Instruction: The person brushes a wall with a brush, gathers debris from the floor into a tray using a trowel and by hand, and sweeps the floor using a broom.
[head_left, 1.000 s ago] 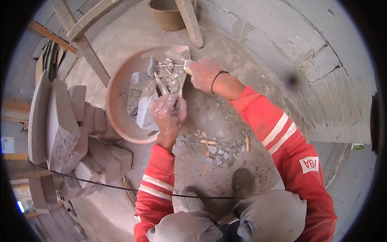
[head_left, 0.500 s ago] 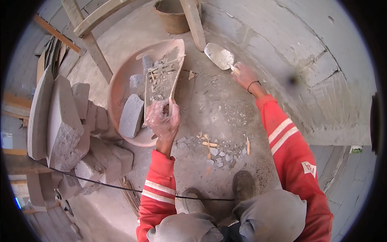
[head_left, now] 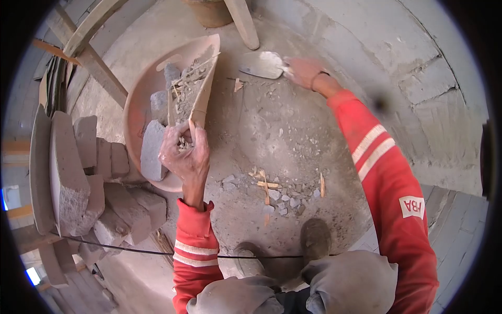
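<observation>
My left hand is closed on the near rim of a tilted scoop-like piece, which holds rubble and wood splinters. This piece leans over a round, reddish basin. A grey block lies in the basin, left of my left hand, with smaller lumps beyond it. Farther right, my right hand is wrapped round the handle of a trowel. The trowel's blade points left, low over the floor, near a small wood chip.
Broken blocks are stacked at the left. Rubble and wood splinters lie on the floor before my shoes. A bucket and wooden legs stand at the back. A black cable crosses near my feet.
Over the last second my right hand and the trowel moved from the basin out to the right, then slightly back left. My left hand still grips the piece, now tilted more and farther left in view.
</observation>
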`<action>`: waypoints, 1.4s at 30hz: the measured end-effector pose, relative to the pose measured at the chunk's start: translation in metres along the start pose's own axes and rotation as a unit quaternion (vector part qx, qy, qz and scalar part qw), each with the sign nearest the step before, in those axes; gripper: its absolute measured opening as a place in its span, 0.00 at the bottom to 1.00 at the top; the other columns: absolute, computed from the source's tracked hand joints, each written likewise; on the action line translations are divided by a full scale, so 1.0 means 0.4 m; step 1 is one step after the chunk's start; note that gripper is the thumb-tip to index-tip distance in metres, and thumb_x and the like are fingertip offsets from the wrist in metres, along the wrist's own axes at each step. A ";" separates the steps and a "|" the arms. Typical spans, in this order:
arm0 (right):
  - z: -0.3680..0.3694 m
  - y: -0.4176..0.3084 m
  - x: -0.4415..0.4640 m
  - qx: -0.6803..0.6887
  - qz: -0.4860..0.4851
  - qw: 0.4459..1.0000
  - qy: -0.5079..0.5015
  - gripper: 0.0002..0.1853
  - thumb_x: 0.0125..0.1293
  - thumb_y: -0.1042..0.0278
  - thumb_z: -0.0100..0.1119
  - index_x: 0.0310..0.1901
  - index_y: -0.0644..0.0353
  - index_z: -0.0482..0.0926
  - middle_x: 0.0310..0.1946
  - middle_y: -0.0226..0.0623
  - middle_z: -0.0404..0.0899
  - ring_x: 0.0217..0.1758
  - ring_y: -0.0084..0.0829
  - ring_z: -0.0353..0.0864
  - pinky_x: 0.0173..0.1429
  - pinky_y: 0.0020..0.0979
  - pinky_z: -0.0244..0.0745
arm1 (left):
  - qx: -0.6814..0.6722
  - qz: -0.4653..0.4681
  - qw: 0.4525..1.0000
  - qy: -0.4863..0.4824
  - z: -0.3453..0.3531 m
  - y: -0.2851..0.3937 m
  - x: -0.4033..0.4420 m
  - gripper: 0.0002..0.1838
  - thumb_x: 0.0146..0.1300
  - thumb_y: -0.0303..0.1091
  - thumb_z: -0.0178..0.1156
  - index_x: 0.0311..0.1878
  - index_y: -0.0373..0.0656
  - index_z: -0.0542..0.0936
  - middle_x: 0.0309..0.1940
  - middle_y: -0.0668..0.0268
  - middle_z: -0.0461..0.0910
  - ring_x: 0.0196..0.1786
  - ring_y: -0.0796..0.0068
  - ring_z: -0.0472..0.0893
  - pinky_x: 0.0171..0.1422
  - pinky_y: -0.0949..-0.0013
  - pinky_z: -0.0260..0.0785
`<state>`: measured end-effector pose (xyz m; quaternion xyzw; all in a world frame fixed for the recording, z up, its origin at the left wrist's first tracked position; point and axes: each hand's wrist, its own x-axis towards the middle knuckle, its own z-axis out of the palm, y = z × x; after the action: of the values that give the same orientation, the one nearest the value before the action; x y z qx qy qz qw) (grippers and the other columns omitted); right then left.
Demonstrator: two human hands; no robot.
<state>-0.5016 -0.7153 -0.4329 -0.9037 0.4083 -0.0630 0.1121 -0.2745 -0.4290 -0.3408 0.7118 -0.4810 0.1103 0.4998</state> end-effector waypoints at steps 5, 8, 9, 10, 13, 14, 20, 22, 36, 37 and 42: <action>0.011 -0.082 0.103 -0.018 0.061 0.996 -0.064 0.19 0.68 0.53 0.59 0.56 0.51 0.83 0.53 0.47 0.85 0.57 0.51 0.83 0.59 0.49 0.78 | 0.023 0.000 1.000 -0.010 0.002 -0.011 0.000 0.04 0.54 0.23 0.69 0.32 0.37 0.83 0.20 0.66 0.75 0.24 0.76 0.72 0.33 0.70 0.64; 0.034 -0.060 0.115 -0.018 0.026 0.997 -0.067 0.19 0.67 0.50 0.63 0.55 0.48 0.84 0.52 0.46 0.85 0.57 0.50 0.83 0.58 0.48 0.78 | 0.033 0.000 0.999 -0.015 -0.006 -0.014 0.003 0.04 0.54 0.24 0.69 0.32 0.38 0.83 0.20 0.66 0.74 0.24 0.76 0.72 0.32 0.69 0.64; 0.034 -0.053 0.112 -0.017 0.009 0.998 -0.060 0.19 0.66 0.49 0.64 0.55 0.47 0.85 0.51 0.45 0.86 0.57 0.49 0.84 0.58 0.47 0.79 | 0.028 0.004 1.000 -0.013 -0.004 -0.014 0.005 0.04 0.53 0.24 0.69 0.32 0.38 0.83 0.20 0.66 0.74 0.24 0.76 0.72 0.32 0.69 0.64; 0.039 -0.053 0.115 -0.023 0.004 0.999 -0.046 0.19 0.66 0.48 0.65 0.55 0.45 0.85 0.51 0.44 0.86 0.56 0.49 0.84 0.58 0.47 0.79 | 0.022 0.009 1.000 -0.010 -0.002 -0.015 0.007 0.04 0.53 0.24 0.70 0.32 0.38 0.84 0.20 0.66 0.74 0.24 0.76 0.71 0.32 0.69 0.63; 0.044 -0.057 0.099 -0.028 -0.023 0.999 -0.036 0.19 0.65 0.48 0.66 0.55 0.41 0.86 0.50 0.41 0.87 0.56 0.47 0.84 0.57 0.46 0.79 | 0.023 -0.004 1.000 -0.007 0.005 -0.011 0.002 0.04 0.53 0.24 0.70 0.32 0.39 0.84 0.20 0.67 0.74 0.24 0.77 0.71 0.32 0.70 0.63; 0.045 -0.062 0.097 -0.023 -0.043 0.998 -0.051 0.18 0.65 0.49 0.66 0.55 0.39 0.86 0.50 0.40 0.87 0.56 0.47 0.84 0.57 0.46 0.79 | 0.021 -0.002 1.000 -0.010 0.008 -0.012 -0.001 0.04 0.53 0.24 0.70 0.32 0.39 0.84 0.20 0.67 0.74 0.24 0.77 0.71 0.32 0.70 0.63; 0.038 -0.179 0.083 0.013 -0.155 0.978 -0.137 0.16 0.65 0.54 0.66 0.53 0.39 0.87 0.45 0.36 0.88 0.53 0.44 0.85 0.57 0.46 0.77 | 0.025 0.000 0.999 -0.021 0.011 -0.006 0.007 0.04 0.53 0.25 0.69 0.32 0.39 0.84 0.20 0.66 0.75 0.24 0.77 0.72 0.32 0.70 0.62; 0.028 -0.229 0.050 -0.010 -0.204 0.964 -0.173 0.16 0.64 0.54 0.67 0.53 0.39 0.87 0.47 0.37 0.88 0.54 0.43 0.85 0.58 0.47 0.76 | 0.021 -0.001 1.000 -0.021 0.012 -0.006 0.008 0.04 0.53 0.25 0.69 0.32 0.38 0.85 0.21 0.66 0.76 0.24 0.76 0.73 0.32 0.70 0.63; -0.023 -0.183 -0.234 -0.066 -0.255 0.948 -0.177 0.16 0.70 0.58 0.58 0.57 0.46 0.82 0.52 0.38 0.81 0.59 0.39 0.80 0.60 0.51 0.70 | -0.070 -0.036 0.996 -0.029 0.047 -0.026 0.013 0.05 0.52 0.27 0.69 0.31 0.35 0.85 0.20 0.63 0.76 0.23 0.76 0.73 0.31 0.71 0.66; -0.009 -0.175 -0.227 -0.078 -0.223 0.963 -0.132 0.15 0.70 0.59 0.58 0.56 0.46 0.82 0.52 0.38 0.81 0.59 0.39 0.80 0.59 0.51 0.70 | -0.071 -0.044 0.996 -0.036 0.048 -0.023 0.014 0.05 0.52 0.27 0.69 0.32 0.35 0.85 0.21 0.63 0.77 0.24 0.77 0.74 0.31 0.71 0.67; 0.052 -0.309 -0.133 -0.041 -0.177 0.975 -0.130 0.14 0.66 0.58 0.60 0.51 0.48 0.85 0.50 0.35 0.84 0.57 0.41 0.82 0.57 0.49 0.72 | -0.069 -0.048 0.995 -0.045 0.057 -0.018 0.015 0.06 0.52 0.27 0.68 0.32 0.35 0.85 0.21 0.64 0.77 0.24 0.77 0.75 0.31 0.71 0.69</action>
<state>-0.4431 -0.5929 -0.4226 -0.9658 0.2265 0.0535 0.1141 -0.2731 -0.4509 -0.3520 0.7020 -0.4745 0.0207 0.5306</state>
